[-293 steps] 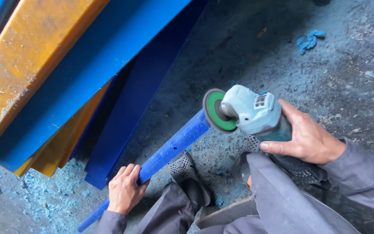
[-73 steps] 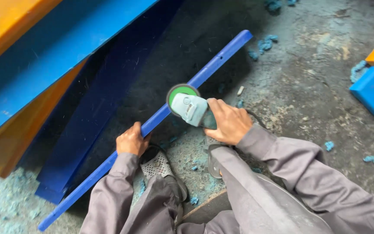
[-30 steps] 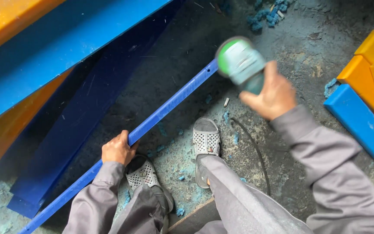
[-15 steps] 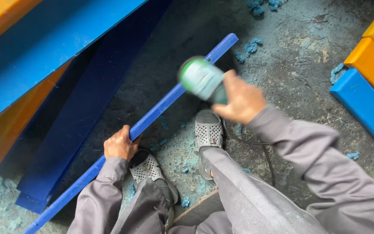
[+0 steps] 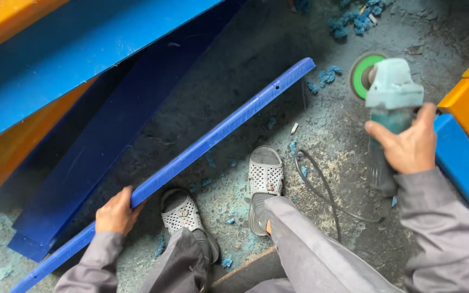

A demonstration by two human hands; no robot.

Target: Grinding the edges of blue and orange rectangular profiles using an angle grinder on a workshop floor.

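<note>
While the left hand point(image 5: 116, 212) stays wrapped shut around the long blue bar point(image 5: 213, 142), which slants up and away from that grip over the dusty floor point(image 5: 321, 125), the right hand point(image 5: 405, 145) is clenched on the angle grinder point(image 5: 389, 92), held well off to the bar's side with its green disc point(image 5: 366, 75) clear of it. This looks like a pause between grinding passes; the next calls for bringing the disc onto the bar's edge just beyond the left grip, cable point(image 5: 321, 190) kept behind
</note>
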